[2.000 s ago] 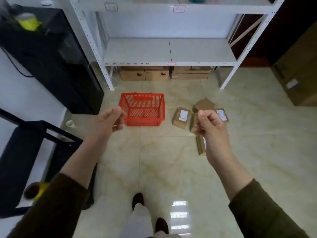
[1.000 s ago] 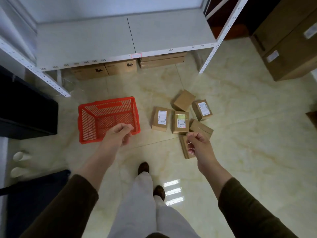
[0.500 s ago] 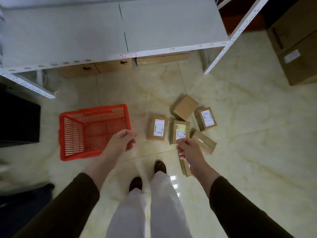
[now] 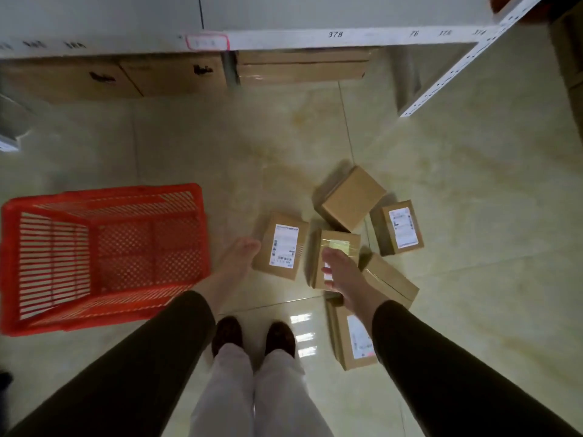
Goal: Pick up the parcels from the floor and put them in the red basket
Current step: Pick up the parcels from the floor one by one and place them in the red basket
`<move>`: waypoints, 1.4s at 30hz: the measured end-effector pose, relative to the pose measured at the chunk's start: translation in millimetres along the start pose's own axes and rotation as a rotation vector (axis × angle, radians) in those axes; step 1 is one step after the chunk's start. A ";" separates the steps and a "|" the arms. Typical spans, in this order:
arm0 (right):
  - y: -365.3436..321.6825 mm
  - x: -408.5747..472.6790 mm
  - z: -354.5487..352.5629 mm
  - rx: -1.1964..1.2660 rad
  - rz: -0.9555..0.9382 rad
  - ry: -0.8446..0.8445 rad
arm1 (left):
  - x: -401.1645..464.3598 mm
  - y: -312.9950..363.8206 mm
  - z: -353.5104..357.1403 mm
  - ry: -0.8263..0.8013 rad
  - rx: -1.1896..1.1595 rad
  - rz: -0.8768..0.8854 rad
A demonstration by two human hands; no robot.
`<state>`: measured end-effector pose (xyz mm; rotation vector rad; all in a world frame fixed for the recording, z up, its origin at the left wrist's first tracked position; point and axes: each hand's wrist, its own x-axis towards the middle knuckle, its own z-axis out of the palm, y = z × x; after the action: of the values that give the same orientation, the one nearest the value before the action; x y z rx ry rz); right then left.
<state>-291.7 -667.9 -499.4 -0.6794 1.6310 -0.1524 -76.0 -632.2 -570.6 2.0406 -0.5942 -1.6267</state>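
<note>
Several brown cardboard parcels lie on the tiled floor right of the red basket (image 4: 104, 257), which is empty. My left hand (image 4: 238, 258) hangs open beside the left edge of a labelled parcel (image 4: 281, 247). My right hand (image 4: 342, 272) reaches down over a parcel with yellow-green tape (image 4: 339, 244), fingers spread, and covers its near end; whether it touches is unclear. Around them lie a plain box (image 4: 351, 198), a labelled box (image 4: 399, 228), a taped box (image 4: 391, 280) and a labelled one (image 4: 353, 337) near my feet.
A white metal shelf rack (image 4: 315, 37) stands ahead, its slanted leg (image 4: 441, 80) at the right. Cardboard cartons (image 4: 303, 67) sit beneath it. My shoes (image 4: 252, 337) stand just behind the parcels.
I have stepped closer and bent lower. Both hands dropped toward the parcels and opened; the right now hovers over the taped parcel, the left beside the labelled one.
</note>
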 end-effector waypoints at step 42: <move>4.0 42.7 96.6 0.170 -0.377 0.207 | -1.4 -11.4 -15.4 0.209 -0.294 0.214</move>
<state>-203.3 -659.2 -556.7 -0.8554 1.6481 -0.6465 -60.8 -621.0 -573.4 1.8319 -0.4505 -1.2752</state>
